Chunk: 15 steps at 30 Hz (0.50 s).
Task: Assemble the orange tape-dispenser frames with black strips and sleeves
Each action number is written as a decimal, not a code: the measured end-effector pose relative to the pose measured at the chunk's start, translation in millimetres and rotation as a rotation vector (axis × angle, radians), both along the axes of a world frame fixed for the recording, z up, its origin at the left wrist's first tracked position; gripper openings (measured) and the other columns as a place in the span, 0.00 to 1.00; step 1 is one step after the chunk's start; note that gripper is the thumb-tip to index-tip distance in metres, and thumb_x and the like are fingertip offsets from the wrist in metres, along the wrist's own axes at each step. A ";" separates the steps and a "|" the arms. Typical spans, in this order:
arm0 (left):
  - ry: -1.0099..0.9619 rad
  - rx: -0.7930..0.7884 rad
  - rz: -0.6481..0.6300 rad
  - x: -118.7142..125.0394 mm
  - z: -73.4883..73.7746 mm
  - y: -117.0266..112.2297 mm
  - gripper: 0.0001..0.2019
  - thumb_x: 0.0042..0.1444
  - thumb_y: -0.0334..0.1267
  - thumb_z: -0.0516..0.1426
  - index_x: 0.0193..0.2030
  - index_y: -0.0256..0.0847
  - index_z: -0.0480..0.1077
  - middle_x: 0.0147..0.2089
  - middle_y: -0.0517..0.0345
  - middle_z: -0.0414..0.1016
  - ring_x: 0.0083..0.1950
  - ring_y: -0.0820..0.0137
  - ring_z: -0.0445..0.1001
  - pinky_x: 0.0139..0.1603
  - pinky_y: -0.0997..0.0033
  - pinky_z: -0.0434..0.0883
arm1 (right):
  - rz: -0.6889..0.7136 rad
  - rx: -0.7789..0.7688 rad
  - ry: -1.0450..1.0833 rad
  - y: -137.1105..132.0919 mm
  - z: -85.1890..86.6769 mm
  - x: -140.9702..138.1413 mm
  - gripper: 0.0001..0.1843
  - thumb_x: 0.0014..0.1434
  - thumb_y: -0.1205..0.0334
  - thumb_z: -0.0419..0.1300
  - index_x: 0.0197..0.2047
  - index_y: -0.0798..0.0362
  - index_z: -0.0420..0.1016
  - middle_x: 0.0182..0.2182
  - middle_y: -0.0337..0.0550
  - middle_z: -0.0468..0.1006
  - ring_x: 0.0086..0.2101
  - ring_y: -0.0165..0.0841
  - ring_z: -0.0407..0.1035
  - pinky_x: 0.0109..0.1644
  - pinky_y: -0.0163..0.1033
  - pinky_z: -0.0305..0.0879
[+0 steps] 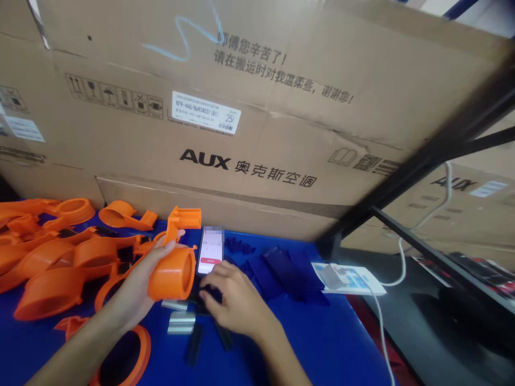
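Note:
My left hand [139, 287] is wrapped round an orange plastic part [171, 273], which has a wide round ring and a squared bracket sticking up from it. To its right, my right hand [231, 295] reaches down with curled fingers over dark pieces on the blue surface; whatever is between the fingertips is hidden. Just beyond those fingers lies a phone [211, 249] with a lit screen. Below the orange part are small silver metal plates [181, 323] and black strips [194, 344]. One orange ring [140, 356] lies under my left forearm.
Several more orange ring parts [56, 295] crowd the left of the blue table [322, 343]. Dark blue flat pieces [281, 271] and a white printed box [350, 279] lie right. A large cardboard box [257, 123] stands behind; a black metal frame [402, 166] and white cable [401, 262] are right.

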<state>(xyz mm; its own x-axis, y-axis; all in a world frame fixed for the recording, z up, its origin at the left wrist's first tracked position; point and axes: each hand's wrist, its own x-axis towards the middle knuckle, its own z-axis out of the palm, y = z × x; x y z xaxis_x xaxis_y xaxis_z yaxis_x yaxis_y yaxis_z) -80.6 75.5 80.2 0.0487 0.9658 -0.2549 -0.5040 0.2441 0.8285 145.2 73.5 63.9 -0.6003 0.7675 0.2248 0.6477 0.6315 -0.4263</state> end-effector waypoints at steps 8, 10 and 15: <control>-0.051 0.033 -0.033 4.3 5.7 -3.8 0.12 0.59 0.47 0.65 0.45 0.43 0.75 0.39 0.59 0.79 0.41 0.66 0.78 0.45 0.69 0.75 | 0.076 0.120 -0.139 -14.0 -32.8 -39.4 0.09 0.66 0.57 0.61 0.45 0.50 0.79 0.48 0.48 0.73 0.46 0.43 0.63 0.50 0.47 0.62; -0.050 0.051 -0.041 5.7 6.4 -3.6 0.12 0.59 0.46 0.65 0.45 0.45 0.73 0.40 0.60 0.78 0.41 0.67 0.77 0.45 0.70 0.75 | 0.040 0.131 -0.174 -12.3 -38.9 -40.7 0.08 0.67 0.58 0.60 0.44 0.52 0.78 0.46 0.49 0.73 0.44 0.43 0.62 0.47 0.47 0.61; -0.033 0.071 -0.062 6.9 8.8 -5.7 0.12 0.59 0.44 0.66 0.45 0.43 0.73 0.43 0.58 0.75 0.42 0.68 0.76 0.43 0.72 0.74 | 0.039 0.212 -0.200 -6.0 -44.7 -39.3 0.08 0.68 0.62 0.57 0.41 0.53 0.77 0.42 0.49 0.73 0.41 0.42 0.61 0.43 0.45 0.59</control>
